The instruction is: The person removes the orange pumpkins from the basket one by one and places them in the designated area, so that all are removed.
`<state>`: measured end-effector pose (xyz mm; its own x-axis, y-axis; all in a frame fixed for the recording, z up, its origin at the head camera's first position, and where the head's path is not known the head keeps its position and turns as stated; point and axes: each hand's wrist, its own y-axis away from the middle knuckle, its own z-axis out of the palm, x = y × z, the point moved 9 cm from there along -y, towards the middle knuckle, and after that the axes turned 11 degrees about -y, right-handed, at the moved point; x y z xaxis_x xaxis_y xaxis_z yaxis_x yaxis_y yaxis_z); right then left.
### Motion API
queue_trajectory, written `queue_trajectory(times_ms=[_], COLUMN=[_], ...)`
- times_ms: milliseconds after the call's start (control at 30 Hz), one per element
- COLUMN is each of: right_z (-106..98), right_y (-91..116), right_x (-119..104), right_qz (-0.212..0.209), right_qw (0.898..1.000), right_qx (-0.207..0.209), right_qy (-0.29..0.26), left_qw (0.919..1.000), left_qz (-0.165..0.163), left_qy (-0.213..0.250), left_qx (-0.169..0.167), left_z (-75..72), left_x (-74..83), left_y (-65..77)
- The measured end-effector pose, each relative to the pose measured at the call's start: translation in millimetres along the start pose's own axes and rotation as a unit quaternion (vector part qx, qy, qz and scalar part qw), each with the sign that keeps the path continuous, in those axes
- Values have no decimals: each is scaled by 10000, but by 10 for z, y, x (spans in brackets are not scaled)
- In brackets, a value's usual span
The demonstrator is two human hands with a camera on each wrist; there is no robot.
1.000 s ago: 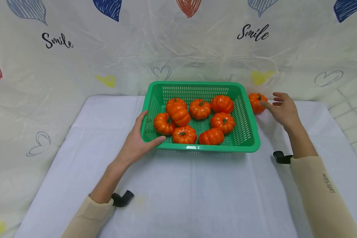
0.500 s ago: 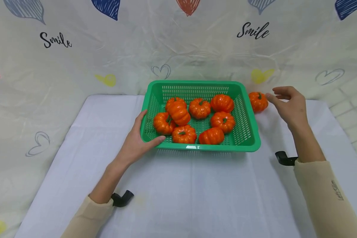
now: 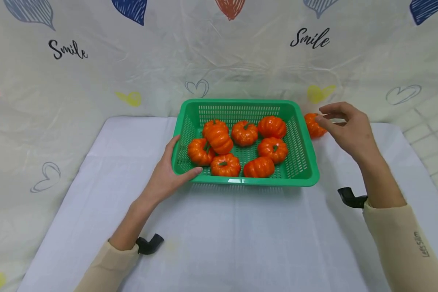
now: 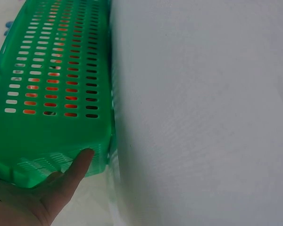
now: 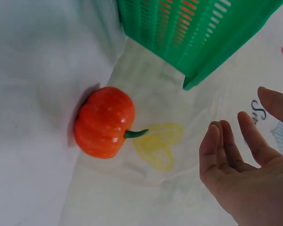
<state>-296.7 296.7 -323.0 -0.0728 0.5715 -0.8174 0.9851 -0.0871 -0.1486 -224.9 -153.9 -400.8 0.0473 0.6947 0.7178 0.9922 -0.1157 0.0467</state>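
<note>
A green plastic basket with slotted walls stands at the back middle of the table, holding several small orange pumpkins. My left hand grips its left front corner, thumb over the front rim and fingers along the left side. In the left wrist view one finger reaches under the rim against the end wall. One more pumpkin, with a green stem, sits on the cloth just right of the basket. My right hand hovers over it, holding nothing. The right wrist view shows its relaxed fingers apart from this pumpkin.
A white cloth covers the table. Behind it hangs a pale printed sheet, close to the basket's back rim. Both wrists carry black camera mounts.
My right hand rose and drew away to the right of the lone pumpkin, then came back left above it. The left hand and basket stayed put.
</note>
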Motion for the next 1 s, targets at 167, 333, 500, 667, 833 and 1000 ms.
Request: queue_trajectory(times_ms=[167,333,500,667,833,1000], right_z=[89,177,281,407,537,653], right_y=[83,176,258,322,393,435], right_x=[-111,-210,-285,-381,-493,-568], right_qz=[-249,-398,-396,-518,-748,-889], right_qw=[9993,9972,9951,9924,9878,9830], right_qx=[-258,-590,-880,-1103,-1354,-1599], right_qy=[-72,-248,-214,-178,-157,-128], left_qw=[10000,10000,10000,10000,10000,10000], left_qz=[-7,0,17,22,1,11], left_qy=[-14,-7,-5,-15,-18,-16], left_qx=[-16,2,-9,3,8,16], left_z=[10,7,14,15,10,6], left_x=[-12,-2,2,-1,-5,3], left_y=[-2,-5,-3,1,2,-4])
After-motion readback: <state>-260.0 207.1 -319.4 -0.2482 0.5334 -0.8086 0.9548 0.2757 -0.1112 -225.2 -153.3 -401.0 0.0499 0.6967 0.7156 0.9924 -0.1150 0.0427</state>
